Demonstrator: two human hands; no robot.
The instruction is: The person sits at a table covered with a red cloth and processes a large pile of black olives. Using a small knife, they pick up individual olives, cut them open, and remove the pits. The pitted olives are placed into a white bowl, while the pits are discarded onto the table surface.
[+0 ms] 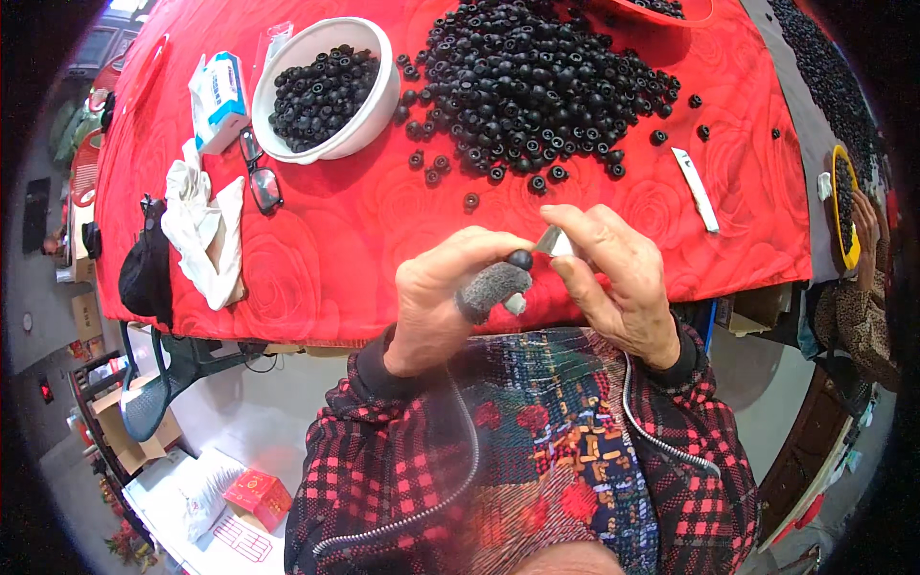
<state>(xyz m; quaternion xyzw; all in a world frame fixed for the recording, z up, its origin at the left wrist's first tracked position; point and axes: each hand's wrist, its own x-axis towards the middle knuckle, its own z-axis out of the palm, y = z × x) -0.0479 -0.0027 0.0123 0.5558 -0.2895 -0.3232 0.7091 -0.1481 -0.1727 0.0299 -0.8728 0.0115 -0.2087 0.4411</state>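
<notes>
Pinched between the thumb and fingers of my left hand point(431, 297) is a small black round piece point(519, 260). A grey fabric sleeve point(491, 292) covers one finger of that hand, with a bit of white showing at its tip. My right hand point(625, 278) is closed on a short metal blade point(548, 241), held between thumb and forefinger. Its edge points toward the black piece, very close to it; I cannot tell whether they touch. Beyond both hands spreads a big heap of similar black pieces point(546, 86) on the red tablecloth point(335, 249).
A white bowl point(385, 101) of black pieces stands at far left. Near it lie eyeglasses point(265, 189), white gloves point(206, 230), a blue-and-white box point(224, 96) and a black cloth item point(146, 264). A white-handled cutter point(695, 190) lies right. Another person's hand point(865, 225) touches a yellow tray point(843, 168).
</notes>
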